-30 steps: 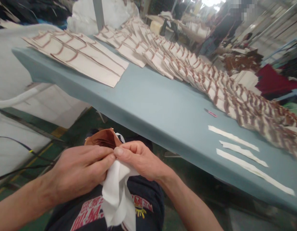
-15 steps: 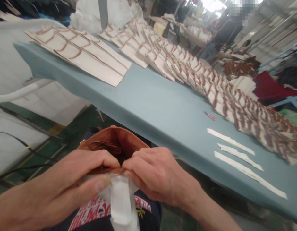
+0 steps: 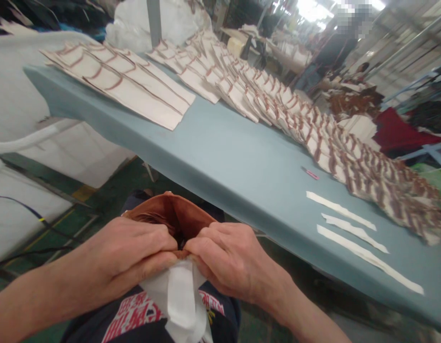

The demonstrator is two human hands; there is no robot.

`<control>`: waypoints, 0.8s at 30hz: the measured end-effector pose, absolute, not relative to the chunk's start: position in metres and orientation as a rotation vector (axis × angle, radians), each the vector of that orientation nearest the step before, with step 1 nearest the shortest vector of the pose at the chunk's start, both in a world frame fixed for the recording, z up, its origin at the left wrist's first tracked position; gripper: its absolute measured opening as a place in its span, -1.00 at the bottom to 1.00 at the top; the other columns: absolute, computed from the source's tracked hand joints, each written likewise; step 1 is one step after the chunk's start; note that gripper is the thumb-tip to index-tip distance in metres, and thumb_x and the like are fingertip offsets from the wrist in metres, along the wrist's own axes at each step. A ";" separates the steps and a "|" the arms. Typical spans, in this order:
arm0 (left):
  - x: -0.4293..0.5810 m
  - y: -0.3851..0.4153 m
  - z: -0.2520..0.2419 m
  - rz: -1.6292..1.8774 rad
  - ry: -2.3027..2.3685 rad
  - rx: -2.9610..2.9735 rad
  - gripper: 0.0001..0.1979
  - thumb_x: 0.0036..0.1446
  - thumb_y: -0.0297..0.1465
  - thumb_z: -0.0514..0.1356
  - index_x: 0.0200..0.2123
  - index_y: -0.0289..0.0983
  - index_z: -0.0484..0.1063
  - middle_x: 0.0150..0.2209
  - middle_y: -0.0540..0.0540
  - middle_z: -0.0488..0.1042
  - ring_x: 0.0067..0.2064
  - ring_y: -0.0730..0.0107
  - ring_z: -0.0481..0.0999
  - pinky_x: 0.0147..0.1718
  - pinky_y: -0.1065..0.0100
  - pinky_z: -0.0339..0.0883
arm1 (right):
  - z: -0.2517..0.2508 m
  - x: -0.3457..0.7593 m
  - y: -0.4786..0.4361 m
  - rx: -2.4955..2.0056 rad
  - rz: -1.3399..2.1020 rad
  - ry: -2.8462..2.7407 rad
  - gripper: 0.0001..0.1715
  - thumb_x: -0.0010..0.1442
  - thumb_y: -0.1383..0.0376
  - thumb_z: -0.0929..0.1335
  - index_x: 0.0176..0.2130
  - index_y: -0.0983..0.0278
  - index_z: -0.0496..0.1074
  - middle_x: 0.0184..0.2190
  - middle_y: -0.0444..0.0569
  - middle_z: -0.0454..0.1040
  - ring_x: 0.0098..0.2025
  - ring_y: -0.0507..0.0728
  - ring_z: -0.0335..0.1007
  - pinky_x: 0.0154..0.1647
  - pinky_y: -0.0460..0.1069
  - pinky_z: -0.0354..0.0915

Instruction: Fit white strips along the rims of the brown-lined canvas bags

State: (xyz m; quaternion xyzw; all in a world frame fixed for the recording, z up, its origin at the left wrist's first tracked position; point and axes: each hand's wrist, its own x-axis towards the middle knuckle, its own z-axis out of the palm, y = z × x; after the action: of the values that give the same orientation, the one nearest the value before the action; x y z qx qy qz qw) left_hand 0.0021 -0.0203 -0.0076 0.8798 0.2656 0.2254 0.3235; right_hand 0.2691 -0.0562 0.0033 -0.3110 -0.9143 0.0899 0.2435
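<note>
In the head view a brown, open pouch-like piece of cloth or leather [image 3: 199,214] is at my waist, its mouth facing up, with folded brown material inside. My left hand [image 3: 145,247] is closed, thumb and fingers pinching the near edge of the brown piece. Right beside it, my right hand [image 3: 224,257] grips the same edge, fingers curled, the two hands almost touching. From between them a white strip [image 3: 181,295] hangs down in front of a dark garment with red and white print [image 3: 135,314]. My fingers cover most of the gripped edge.
Ahead runs a long blue-grey table [image 3: 227,152]. Cream pieces with brown edging [image 3: 127,85] lie on its left, and long overlapping rows [image 3: 277,105] line its far side. A small pink-handled tool [image 3: 312,175] and cream strips [image 3: 366,257] lie at right. A person [image 3: 327,57] stands behind.
My left thumb has moved up and inward onto the brown edge, and the left fingers have curled tighter. The white strip has shifted slightly right. My right hand stays nearly in place.
</note>
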 end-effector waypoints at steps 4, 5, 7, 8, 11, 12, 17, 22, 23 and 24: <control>0.010 -0.013 0.003 0.531 0.635 2.137 -0.66 0.60 -0.34 0.15 -0.31 -0.14 0.53 -0.42 0.08 0.59 -0.42 0.40 0.52 -0.40 0.38 0.26 | 0.007 0.268 -0.055 -0.836 0.179 -2.519 -0.54 0.73 0.39 0.24 -0.24 0.23 0.50 -0.44 -0.13 0.53 -0.42 0.08 0.40 -0.34 0.02 0.25; 0.011 -0.012 0.005 0.507 0.653 2.111 -0.65 0.59 -0.32 0.17 -0.35 -0.14 0.50 -0.45 0.09 0.56 -0.45 0.40 0.48 -0.44 0.38 0.23 | 0.008 0.268 -0.054 -0.832 0.170 -2.523 -0.51 0.75 0.38 0.23 -0.26 0.23 0.50 -0.45 -0.13 0.52 -0.43 0.09 0.37 -0.34 0.02 0.24; 0.014 -0.010 0.009 0.440 0.662 2.103 -0.65 0.54 -0.33 0.19 -0.40 -0.14 0.43 -0.49 0.12 0.49 -0.49 0.43 0.43 -0.50 0.38 0.18 | 0.009 0.270 -0.052 -0.822 0.182 -2.533 -0.48 0.77 0.34 0.23 -0.28 0.23 0.49 -0.46 -0.14 0.52 -0.44 0.09 0.34 -0.34 0.03 0.24; 0.015 -0.010 0.010 0.425 0.655 2.123 -0.65 0.52 -0.36 0.19 -0.41 -0.14 0.39 -0.50 0.13 0.46 -0.51 0.44 0.39 -0.52 0.37 0.15 | 0.010 0.271 -0.052 -0.817 0.200 -2.534 -0.48 0.77 0.31 0.25 -0.29 0.23 0.49 -0.46 -0.14 0.53 -0.43 0.09 0.34 -0.33 0.04 0.24; 0.014 -0.010 0.006 0.450 0.634 2.221 -0.68 0.43 -0.47 0.17 -0.44 -0.14 0.28 -0.52 0.15 0.40 -0.54 0.45 0.30 -0.52 0.32 0.08 | 0.011 0.275 -0.052 -0.815 0.278 -2.550 -0.59 0.72 0.33 0.31 -0.24 0.24 0.53 -0.43 -0.14 0.58 -0.39 0.10 0.39 -0.28 0.04 0.26; 0.013 -0.010 0.004 0.450 0.633 2.232 -0.68 0.41 -0.47 0.18 -0.44 -0.13 0.27 -0.51 0.14 0.41 -0.53 0.45 0.30 -0.52 0.31 0.08 | 0.013 0.275 -0.052 -0.824 0.302 -2.561 -0.64 0.70 0.36 0.33 -0.21 0.25 0.54 -0.41 -0.13 0.59 -0.38 0.10 0.40 -0.26 0.04 0.27; 0.011 -0.006 0.007 0.358 0.649 2.171 -0.67 0.53 -0.39 0.09 -0.39 -0.11 0.29 -0.45 0.10 0.45 -0.44 0.39 0.40 -0.44 0.31 0.20 | 0.027 0.276 -0.047 -0.815 0.319 -2.546 -0.63 0.70 0.38 0.29 -0.20 0.24 0.54 -0.39 -0.11 0.59 -0.36 0.12 0.39 -0.24 0.06 0.27; 0.024 -0.013 0.018 0.420 0.601 2.244 -0.67 0.45 -0.51 0.04 -0.42 -0.14 0.24 -0.51 0.13 0.41 -0.49 0.48 0.39 -0.45 0.31 0.19 | 0.030 0.278 -0.030 -0.694 0.538 -2.408 -0.53 0.77 0.22 0.23 -0.19 0.22 0.53 -0.39 -0.12 0.63 -0.34 0.09 0.47 -0.18 0.04 0.33; 0.027 -0.018 0.016 0.466 0.625 2.270 -0.68 0.43 -0.52 0.03 -0.42 -0.15 0.29 -0.52 0.13 0.44 -0.50 0.49 0.40 -0.46 0.32 0.19 | 0.025 0.278 -0.028 -0.676 0.559 -2.381 -0.50 0.78 0.18 0.23 -0.22 0.21 0.52 -0.42 -0.13 0.62 -0.36 0.08 0.48 -0.21 0.03 0.32; 0.028 -0.024 0.012 0.504 0.649 2.286 -0.67 0.43 -0.52 0.01 -0.42 -0.16 0.34 -0.52 0.12 0.46 -0.51 0.49 0.42 -0.46 0.31 0.20 | 0.018 0.278 -0.026 -0.667 0.562 -2.360 -0.48 0.79 0.16 0.24 -0.23 0.21 0.52 -0.44 -0.15 0.60 -0.38 0.07 0.47 -0.25 0.01 0.30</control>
State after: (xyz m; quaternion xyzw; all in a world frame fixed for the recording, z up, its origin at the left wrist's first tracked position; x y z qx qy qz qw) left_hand 0.0284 -0.0239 0.0120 0.8819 0.2503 0.1945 0.3488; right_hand 0.2784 -0.0256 0.0183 -0.2521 -0.8925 0.2126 0.3076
